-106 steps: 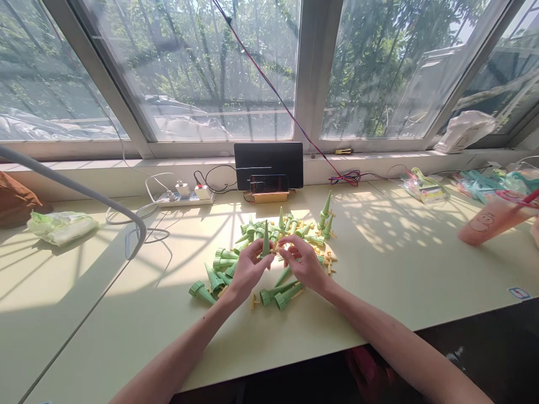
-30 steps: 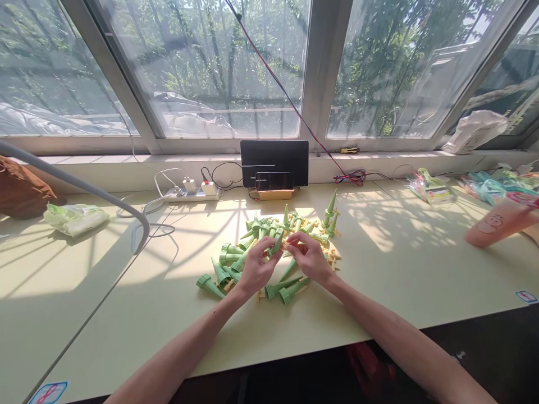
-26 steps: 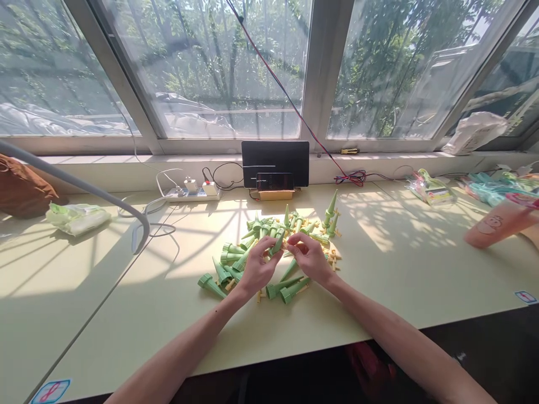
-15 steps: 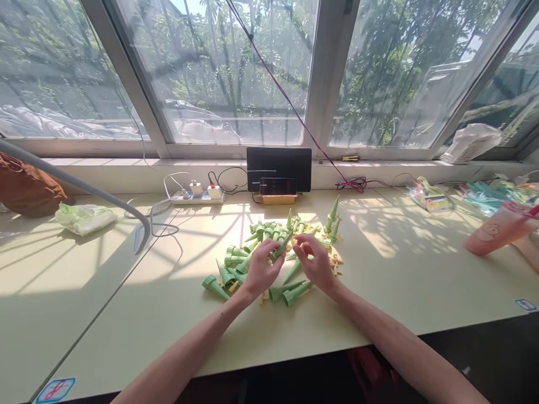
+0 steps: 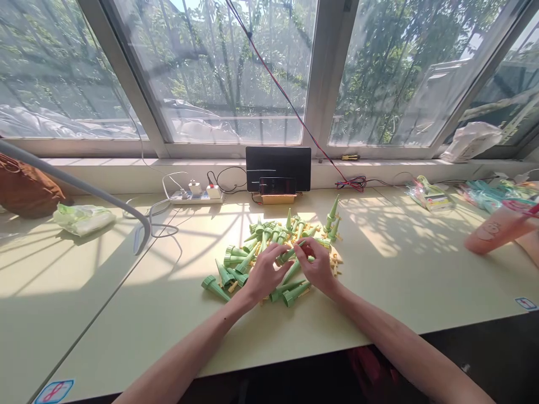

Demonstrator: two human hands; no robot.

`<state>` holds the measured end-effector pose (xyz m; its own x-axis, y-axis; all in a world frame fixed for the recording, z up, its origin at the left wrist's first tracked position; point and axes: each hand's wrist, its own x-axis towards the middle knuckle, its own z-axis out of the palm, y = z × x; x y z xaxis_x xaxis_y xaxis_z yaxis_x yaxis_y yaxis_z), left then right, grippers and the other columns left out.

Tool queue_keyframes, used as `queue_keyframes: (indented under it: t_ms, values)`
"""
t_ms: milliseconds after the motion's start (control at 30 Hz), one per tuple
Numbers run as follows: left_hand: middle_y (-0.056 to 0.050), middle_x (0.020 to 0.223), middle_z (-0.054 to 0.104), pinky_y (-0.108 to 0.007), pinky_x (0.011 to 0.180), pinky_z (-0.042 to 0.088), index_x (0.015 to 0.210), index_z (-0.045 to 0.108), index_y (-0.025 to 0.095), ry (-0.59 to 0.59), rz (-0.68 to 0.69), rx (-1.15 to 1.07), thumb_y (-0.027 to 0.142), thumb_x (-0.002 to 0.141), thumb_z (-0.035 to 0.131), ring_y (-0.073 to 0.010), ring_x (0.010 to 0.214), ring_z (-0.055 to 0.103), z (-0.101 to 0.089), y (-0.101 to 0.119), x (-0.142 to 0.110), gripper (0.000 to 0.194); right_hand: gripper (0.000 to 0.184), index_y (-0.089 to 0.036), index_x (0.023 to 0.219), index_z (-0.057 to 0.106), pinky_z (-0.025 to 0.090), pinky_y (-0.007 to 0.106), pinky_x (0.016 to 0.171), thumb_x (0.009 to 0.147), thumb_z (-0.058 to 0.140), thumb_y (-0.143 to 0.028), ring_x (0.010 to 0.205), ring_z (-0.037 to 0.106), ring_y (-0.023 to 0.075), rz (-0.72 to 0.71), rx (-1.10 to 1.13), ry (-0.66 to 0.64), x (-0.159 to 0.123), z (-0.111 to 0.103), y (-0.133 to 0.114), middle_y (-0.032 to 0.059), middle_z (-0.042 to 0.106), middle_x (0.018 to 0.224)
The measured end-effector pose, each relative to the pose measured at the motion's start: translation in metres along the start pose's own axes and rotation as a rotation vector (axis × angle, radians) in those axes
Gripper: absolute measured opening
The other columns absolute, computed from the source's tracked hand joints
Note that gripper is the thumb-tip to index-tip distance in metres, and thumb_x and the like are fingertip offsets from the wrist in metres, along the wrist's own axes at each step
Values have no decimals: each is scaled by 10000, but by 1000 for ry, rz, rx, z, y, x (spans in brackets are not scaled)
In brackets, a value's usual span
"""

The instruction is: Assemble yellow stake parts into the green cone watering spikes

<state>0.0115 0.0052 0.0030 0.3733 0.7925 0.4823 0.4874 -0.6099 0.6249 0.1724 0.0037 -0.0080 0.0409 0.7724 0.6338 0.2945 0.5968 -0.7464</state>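
Nearer than the black tablet [image 5: 278,159], the left hand [image 5: 266,271] grips a tilted green watering spike [image 5: 287,256], the right hand [image 5: 315,266] pinching its tip, a two-handed adjustment seemingly calling for steady fingers.

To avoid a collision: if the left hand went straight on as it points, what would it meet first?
Probably the right hand, just past the green spike in the left hand; depth is hard to judge.

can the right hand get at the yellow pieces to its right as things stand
Probably yes: the yellow pieces lie close beside the right hand with nothing visible between, though its fingers seem busy at the green cone in the left hand.
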Motion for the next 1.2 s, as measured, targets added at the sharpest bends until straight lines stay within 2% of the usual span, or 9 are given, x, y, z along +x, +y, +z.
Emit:
queue_keyframes:
  t_ms: [100,167,267,367,500,667,767,933,1200]
  values:
    - [-65,1112,606,-296,699,560,1164,559,219,52,-9,-36,238,850,639,-164,861,634,1,1,-1,325,103,-204,828,581,477,238,528,908,545,-257,546,557,118,-45,-105,106,4,-6,-3,-10,593,666]
    - [-72,1117,593,-288,700,572,1189,531,220,124,-4,-48,226,856,625,-181,943,626,2,3,-1,346,95,-203,822,583,469,241,545,898,556,-253,537,547,117,-111,-221,172,12,-13,-6,-13,598,654]
    - [-56,1003,603,-245,639,554,1083,555,202,155,19,-42,202,887,569,-156,883,615,3,4,-1,197,97,-197,851,597,434,239,535,906,542,-256,503,506,110,-138,-376,128,31,-24,-9,-10,610,667]
    - [-38,916,604,-220,582,515,970,569,190,100,46,-9,190,907,525,-126,768,594,5,5,-2,77,121,-189,854,591,417,241,555,920,512,-253,505,519,114,-118,-453,84,54,-32,-3,-6,621,666]
    - [-34,879,601,-213,558,487,925,570,184,43,72,22,184,912,505,-118,720,580,8,5,-5,66,125,-178,893,584,405,261,596,921,486,-251,537,546,141,-95,-554,32,87,-38,20,22,636,697]
    - [-35,865,601,-222,576,483,905,573,182,13,81,45,176,918,484,-120,713,579,8,4,-6,91,148,-174,838,565,376,287,633,914,441,-200,658,548,196,-55,-708,-68,122,-35,52,72,604,736]
    - [-36,861,601,-228,587,486,894,577,181,-6,78,44,176,919,478,-126,729,580,8,3,-6,102,136,-182,816,557,377,294,647,894,445,-175,678,530,205,-19,-721,-125,131,-29,68,72,586,737]
    - [-39,878,610,-235,596,491,893,587,183,-37,79,54,177,919,474,-130,737,585,9,2,-8,117,162,-177,815,571,387,297,662,893,430,-184,676,516,200,11,-691,-135,131,-26,86,65,577,712]
    - [-43,892,623,-227,577,476,898,610,185,-56,90,72,170,922,473,-122,706,582,9,5,-8,139,223,-150,838,618,415,267,630,888,414,-225,618,534,166,55,-595,-174,140,-24,94,31,578,634]
